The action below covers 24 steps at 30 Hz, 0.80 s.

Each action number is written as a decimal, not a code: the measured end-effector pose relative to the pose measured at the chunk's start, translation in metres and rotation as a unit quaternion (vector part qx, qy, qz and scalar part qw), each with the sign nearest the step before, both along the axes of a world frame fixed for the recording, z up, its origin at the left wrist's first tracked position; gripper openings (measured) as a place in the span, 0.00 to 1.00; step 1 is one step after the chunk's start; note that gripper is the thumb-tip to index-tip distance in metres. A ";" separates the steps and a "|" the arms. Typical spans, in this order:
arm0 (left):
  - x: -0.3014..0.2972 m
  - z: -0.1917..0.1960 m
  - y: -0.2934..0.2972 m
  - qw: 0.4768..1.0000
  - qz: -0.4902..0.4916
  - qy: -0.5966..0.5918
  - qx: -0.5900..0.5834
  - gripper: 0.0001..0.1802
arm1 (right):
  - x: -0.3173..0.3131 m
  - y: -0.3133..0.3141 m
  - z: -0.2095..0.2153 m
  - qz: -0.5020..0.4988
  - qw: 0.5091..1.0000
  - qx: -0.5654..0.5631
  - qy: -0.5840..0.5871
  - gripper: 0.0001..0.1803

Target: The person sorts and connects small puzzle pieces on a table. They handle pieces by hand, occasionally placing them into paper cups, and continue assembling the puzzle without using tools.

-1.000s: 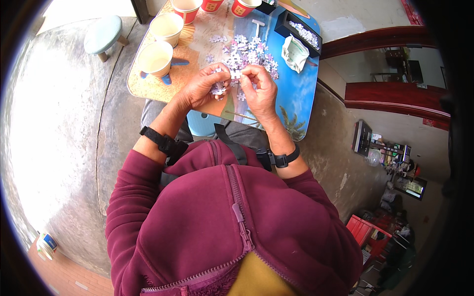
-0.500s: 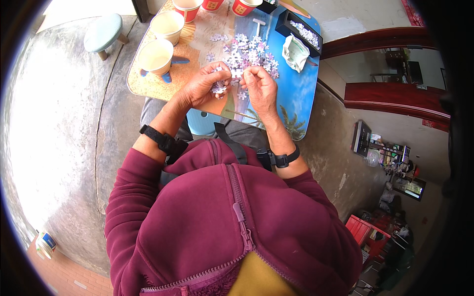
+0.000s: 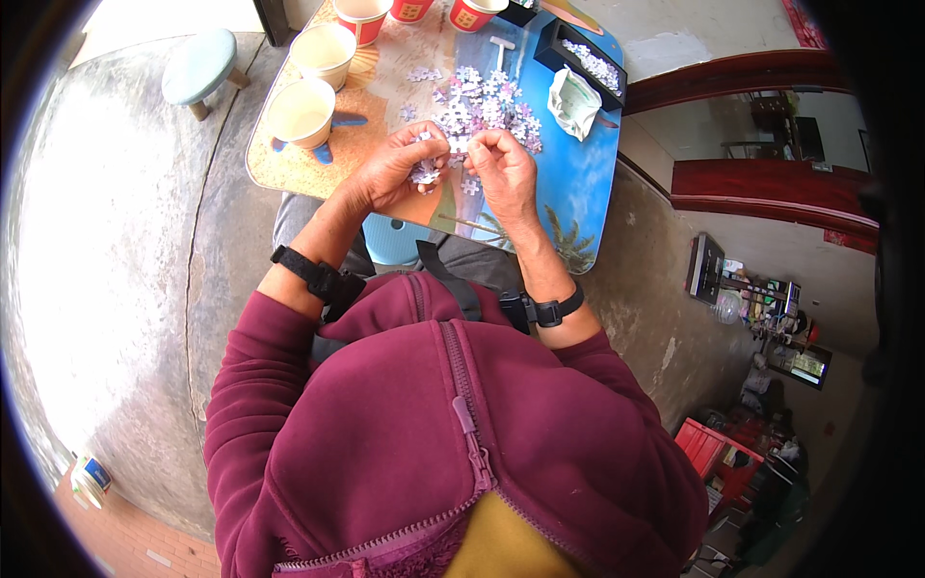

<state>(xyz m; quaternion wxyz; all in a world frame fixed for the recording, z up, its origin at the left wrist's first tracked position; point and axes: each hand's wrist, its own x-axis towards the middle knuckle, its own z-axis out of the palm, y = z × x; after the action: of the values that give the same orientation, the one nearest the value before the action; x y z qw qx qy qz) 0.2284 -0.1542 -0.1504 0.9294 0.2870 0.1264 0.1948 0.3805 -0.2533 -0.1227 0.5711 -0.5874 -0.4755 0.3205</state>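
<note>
A loose heap of small purple and white jigsaw puzzle pieces lies on the printed table, just beyond my hands. My left hand is closed round several puzzle pieces, which show below its thumb. Close beside it on the right, my right hand pinches thumb against forefinger at the heap's near edge. Whatever sits in that pinch is too small or too hidden to make out. One loose piece rests on the table between the two hands.
Cream-lined paper cups stand along the table's left side, with red cups at the back. At the far right are a black tray of puzzle pieces and a crumpled whitish bag. A pale blue stool stands left of the table.
My right hand has shifted very slightly left, closer to the left hand. The left hand keeps its hold on the puzzle pieces.
</note>
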 end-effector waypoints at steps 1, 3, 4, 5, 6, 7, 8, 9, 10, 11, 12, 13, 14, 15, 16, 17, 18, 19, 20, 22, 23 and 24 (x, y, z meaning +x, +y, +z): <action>0.000 -0.001 0.000 1.000 -0.004 -0.010 -0.003 0.06 | 0.000 0.000 0.000 0.000 1.000 0.001 0.002 0.07; -0.001 -0.002 0.002 0.999 -0.013 -0.033 -0.013 0.04 | 0.000 0.000 0.001 -0.004 1.000 -0.010 -0.012 0.07; -0.001 -0.002 0.002 0.999 -0.012 -0.028 -0.011 0.04 | 0.001 0.000 0.002 -0.008 1.000 -0.017 -0.020 0.07; 0.000 -0.002 0.001 1.000 -0.011 -0.026 -0.014 0.05 | 0.001 0.000 0.002 -0.009 1.000 -0.019 -0.018 0.07; 0.000 -0.003 0.001 0.999 -0.012 -0.026 -0.019 0.05 | 0.001 0.000 0.003 -0.012 1.000 -0.022 -0.016 0.07; 0.000 -0.003 0.001 0.999 -0.012 -0.024 -0.018 0.05 | 0.001 -0.001 0.003 -0.012 1.000 -0.023 -0.013 0.07; 0.000 -0.003 0.001 0.999 -0.013 -0.025 -0.021 0.05 | 0.002 -0.001 0.004 -0.020 0.999 -0.030 -0.014 0.07; 0.000 -0.003 0.002 0.999 -0.015 -0.032 -0.025 0.05 | 0.003 -0.001 0.004 -0.026 0.999 -0.034 -0.013 0.07; 0.000 -0.003 0.002 1.000 -0.014 -0.020 -0.018 0.06 | 0.004 -0.001 0.005 -0.033 0.999 -0.037 -0.013 0.07; 0.000 -0.003 0.002 1.000 -0.016 -0.014 -0.014 0.07 | 0.006 -0.001 0.005 -0.038 0.999 -0.035 -0.002 0.07; 0.001 -0.003 0.002 1.000 -0.019 -0.013 -0.012 0.08 | 0.009 0.000 0.005 -0.043 0.998 -0.033 0.008 0.07; 0.001 -0.003 0.002 1.000 -0.020 -0.015 -0.011 0.09 | 0.013 0.000 0.006 -0.050 0.998 -0.031 0.017 0.08; 0.001 -0.003 0.002 0.999 -0.024 -0.022 -0.013 0.09 | 0.018 0.000 0.007 -0.051 0.998 -0.035 0.015 0.07; 0.002 -0.003 0.002 0.999 -0.029 -0.035 -0.017 0.09 | 0.025 0.000 0.009 -0.054 0.998 -0.039 0.011 0.07; 0.002 -0.003 0.002 0.999 -0.026 -0.030 -0.021 0.10 | 0.033 0.001 0.010 -0.057 0.998 -0.040 0.006 0.07; 0.001 -0.003 0.002 0.999 -0.025 -0.031 -0.027 0.10 | 0.041 0.002 0.012 -0.068 0.997 -0.043 0.015 0.08; 0.002 -0.003 0.002 0.999 -0.025 -0.033 -0.032 0.11 | 0.052 0.003 0.014 -0.078 0.996 -0.046 0.018 0.08; 0.003 -0.003 0.002 0.999 -0.024 -0.030 -0.027 0.10 | 0.064 0.005 0.017 -0.090 0.995 -0.048 0.022 0.09; 0.003 -0.002 0.002 0.999 -0.023 -0.026 -0.023 0.10 | 0.076 0.006 0.019 -0.096 0.994 -0.044 0.029 0.09; 0.002 -0.002 0.003 0.999 -0.032 -0.023 -0.024 0.09 | 0.105 0.010 0.024 -0.129 0.988 -0.046 0.065 0.09; 0.002 -0.001 0.003 0.999 -0.030 -0.023 -0.019 0.09 | 0.119 0.013 0.025 -0.165 0.982 -0.049 0.080 0.09; 0.003 -0.001 0.003 0.999 -0.030 -0.027 -0.018 0.09 | 0.134 0.016 0.026 -0.185 0.977 -0.037 0.095 0.09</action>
<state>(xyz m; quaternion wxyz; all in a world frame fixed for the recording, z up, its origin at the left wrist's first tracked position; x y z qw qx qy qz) 0.2310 -0.1515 -0.1518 0.9430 0.2681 0.0958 0.1722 0.5147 -0.2371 -0.0963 0.6408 -0.6529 -0.2899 0.2810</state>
